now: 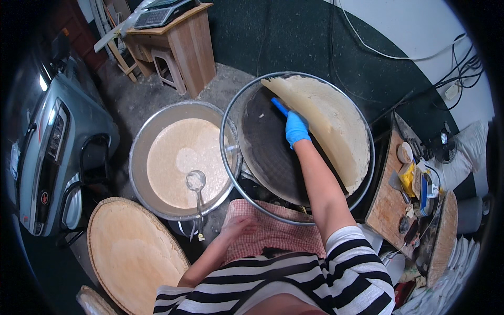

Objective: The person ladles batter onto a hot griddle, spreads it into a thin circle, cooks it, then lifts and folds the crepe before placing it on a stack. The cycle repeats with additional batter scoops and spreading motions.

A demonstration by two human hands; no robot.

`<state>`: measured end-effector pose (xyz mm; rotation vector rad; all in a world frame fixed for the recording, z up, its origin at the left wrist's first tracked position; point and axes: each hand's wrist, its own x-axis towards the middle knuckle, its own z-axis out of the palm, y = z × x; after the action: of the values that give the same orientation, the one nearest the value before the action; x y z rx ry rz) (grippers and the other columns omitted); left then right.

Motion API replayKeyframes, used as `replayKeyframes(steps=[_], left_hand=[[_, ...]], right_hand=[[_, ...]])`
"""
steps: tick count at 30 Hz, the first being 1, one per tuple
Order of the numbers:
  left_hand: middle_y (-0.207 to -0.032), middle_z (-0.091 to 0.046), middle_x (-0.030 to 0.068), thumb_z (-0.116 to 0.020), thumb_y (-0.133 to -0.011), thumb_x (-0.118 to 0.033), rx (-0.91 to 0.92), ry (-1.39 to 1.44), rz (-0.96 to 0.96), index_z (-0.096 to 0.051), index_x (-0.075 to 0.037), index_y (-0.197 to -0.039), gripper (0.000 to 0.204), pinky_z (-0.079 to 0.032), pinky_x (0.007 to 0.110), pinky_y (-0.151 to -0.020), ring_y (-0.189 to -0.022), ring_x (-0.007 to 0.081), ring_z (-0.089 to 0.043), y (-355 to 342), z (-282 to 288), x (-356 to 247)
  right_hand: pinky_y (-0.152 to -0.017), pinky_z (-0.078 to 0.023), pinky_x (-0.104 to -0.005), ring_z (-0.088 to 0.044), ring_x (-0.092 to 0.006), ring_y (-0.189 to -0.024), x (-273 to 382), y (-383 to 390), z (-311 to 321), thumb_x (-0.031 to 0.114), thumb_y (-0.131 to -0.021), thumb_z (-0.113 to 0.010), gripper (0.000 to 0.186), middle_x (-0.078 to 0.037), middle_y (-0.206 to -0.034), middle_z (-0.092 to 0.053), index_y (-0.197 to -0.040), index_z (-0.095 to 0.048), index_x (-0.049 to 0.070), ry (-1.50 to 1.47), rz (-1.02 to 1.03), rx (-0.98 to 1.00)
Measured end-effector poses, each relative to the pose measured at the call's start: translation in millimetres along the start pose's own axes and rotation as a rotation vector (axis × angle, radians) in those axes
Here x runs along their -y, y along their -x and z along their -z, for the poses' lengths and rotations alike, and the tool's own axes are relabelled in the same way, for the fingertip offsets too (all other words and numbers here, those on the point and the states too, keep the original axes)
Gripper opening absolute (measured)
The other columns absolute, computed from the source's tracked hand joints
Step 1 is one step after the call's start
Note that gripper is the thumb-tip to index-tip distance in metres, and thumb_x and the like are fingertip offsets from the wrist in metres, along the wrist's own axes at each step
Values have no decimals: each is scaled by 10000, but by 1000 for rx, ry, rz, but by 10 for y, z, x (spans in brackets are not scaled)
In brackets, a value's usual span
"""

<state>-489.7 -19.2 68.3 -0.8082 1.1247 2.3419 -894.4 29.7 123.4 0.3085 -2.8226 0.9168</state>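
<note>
My right hand [296, 128], in a blue glove, grips a blue-handled tool [279, 106] over a round dark griddle [262, 163]. A thin pale sheet [331, 142] lies over the griddle's right part, its left edge curled up beside the tool. A metal ring [231, 113] surrounds the griddle. My left hand [240, 226] is low at the middle, over a red checked cloth [278, 210], its fingers smeared by motion. Left of the griddle, a large metal pot [140, 142] holds pale batter [170, 157] and a ladle [196, 184].
Round pale stacked sheets [131, 252] sit lower left. A grey scooter [58, 147] stands at left; a wooden desk [184, 52] with a scale [157, 18] and stool [168, 68] behind. A cluttered board [383, 205], cables [430, 86] and white sacks [464, 147] are at right.
</note>
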Motion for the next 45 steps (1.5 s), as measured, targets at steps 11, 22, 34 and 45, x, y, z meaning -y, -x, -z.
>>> replayKeyframes(steps=[11,22,34,45], left_hand=[[-960,-628,111,-482,-920,-262,-38,53,-13,-572,-16,-1026,283,-510,283,-728,-853,197,-621,-36,49,33],[-954,-636,124,-503,-907,-259,-28,69,-40,-584,-13,-1020,283,-514,303,-724,-843,207,-627,-20,42,53],[-940,-639,139,-498,-908,-281,-71,57,-43,-579,-16,-1026,301,-523,325,-719,-822,230,-635,-75,44,68],[-952,-634,154,-503,-908,-280,-68,89,-47,-558,-20,-1034,294,-530,334,-704,-823,238,-637,-99,71,94]], right_hand=[[-915,-380,-423,-502,-365,-1048,-259,-139,107,232,-892,-376,325,-213,-1093,-567,-1047,-573,25,113,140,-71],[-949,-351,-421,-475,-368,-1084,-205,-13,249,241,-892,-386,333,-222,-1136,-542,-1068,-570,26,74,165,-78],[-1007,-300,-361,-413,-314,-1191,527,1331,470,381,-895,-387,466,-172,-1276,-475,-1186,-526,45,-553,-119,57],[-1053,-253,-404,-363,-315,-1243,-613,520,663,291,-928,-318,432,-157,-1347,-396,-1283,-446,78,147,122,124]])
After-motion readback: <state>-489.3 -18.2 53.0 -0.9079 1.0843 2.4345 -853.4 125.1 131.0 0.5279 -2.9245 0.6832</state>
